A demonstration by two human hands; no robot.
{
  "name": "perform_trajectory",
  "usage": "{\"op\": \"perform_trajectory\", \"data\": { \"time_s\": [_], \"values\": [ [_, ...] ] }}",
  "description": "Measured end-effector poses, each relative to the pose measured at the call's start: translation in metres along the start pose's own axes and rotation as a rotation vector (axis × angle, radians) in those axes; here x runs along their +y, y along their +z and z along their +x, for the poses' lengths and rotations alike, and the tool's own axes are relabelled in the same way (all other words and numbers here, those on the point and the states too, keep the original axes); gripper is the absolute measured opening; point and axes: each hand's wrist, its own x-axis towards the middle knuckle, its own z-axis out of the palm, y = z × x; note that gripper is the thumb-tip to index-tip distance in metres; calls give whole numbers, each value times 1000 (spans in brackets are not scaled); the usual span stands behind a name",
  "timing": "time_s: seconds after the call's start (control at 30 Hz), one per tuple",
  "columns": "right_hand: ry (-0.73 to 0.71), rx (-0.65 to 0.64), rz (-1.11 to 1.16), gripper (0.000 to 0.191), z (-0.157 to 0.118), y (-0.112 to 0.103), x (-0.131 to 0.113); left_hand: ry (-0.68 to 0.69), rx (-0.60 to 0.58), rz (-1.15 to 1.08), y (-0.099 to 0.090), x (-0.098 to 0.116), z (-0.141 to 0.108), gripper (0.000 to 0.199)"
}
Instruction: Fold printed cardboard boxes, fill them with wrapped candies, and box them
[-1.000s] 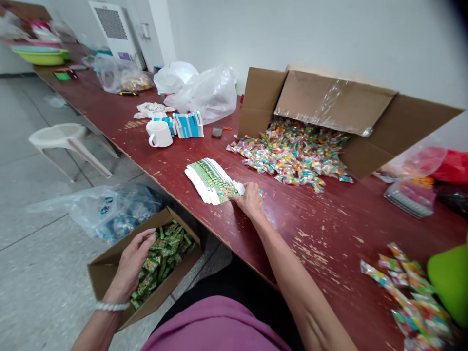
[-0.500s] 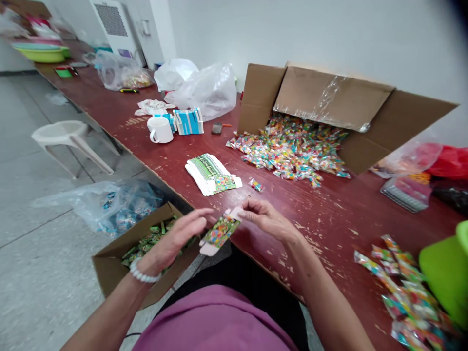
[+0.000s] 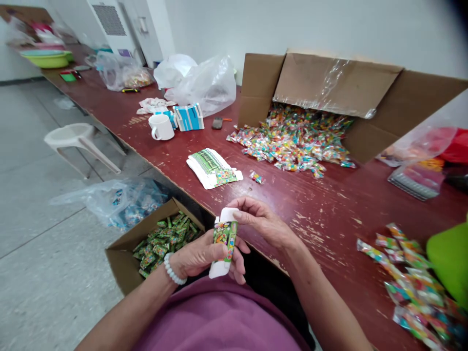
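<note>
A small green printed candy box [image 3: 221, 236] stands upright between my hands, its white end flaps sticking out at top and bottom. My left hand [image 3: 208, 253] is wrapped round its lower part, thumb on the front and fingers behind. My right hand [image 3: 258, 219] pinches the top flap between thumb and fingers. Just beyond, on the table, lies a stack of flat green-and-white cartons [image 3: 214, 168]. Beside the stack sits one wrapped candy packet [image 3: 256, 176]. Below my left forearm, an open carton [image 3: 124, 263] holds many filled-looking green boxes [image 3: 161, 246].
On the red table [image 3: 321, 209], a large cardboard box [image 3: 336, 83] spills wrapped candies [image 3: 292, 141]. A white mug [image 3: 161, 127], plastic bags [image 3: 204, 85] and a green container [image 3: 449, 263] with candy strips [image 3: 417, 287] also stand there. A white stool [image 3: 73, 134] is on the floor.
My left hand has moved right and closed round the box, which was held only by my right hand. The box has turned from slanted to upright, and looks opened out.
</note>
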Motion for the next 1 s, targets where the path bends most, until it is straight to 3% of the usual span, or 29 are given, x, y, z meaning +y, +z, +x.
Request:
{"op": "perform_trajectory", "data": {
  "time_s": [0.13,0.23,0.37,0.47,0.57,0.67,0.83,1.0],
  "values": [
    [-108,156,-138,27,-7,3,6,51,14,-18,-5,-2,3,64],
    [-343,292,-578,23,-14,5,8,68,26,-4,-11,-8,7,71],
    [-546,338,-1006,24,-19,10,7,58,75,72,-14,-12,10,70],
    [-518,257,-1050,20,-19,12,5,69,101,161,-12,-10,10,70],
    [-403,144,-996,16,-19,10,1,43,91,231,-11,-6,8,70],
    [-319,111,-928,14,-20,7,-3,39,90,283,-10,-3,7,68],
    [-307,86,-895,12,-23,3,-6,24,76,338,-10,4,7,72],
    [-159,-38,-745,15,-22,-4,-4,-23,49,386,-14,6,7,67]
  ]
}}
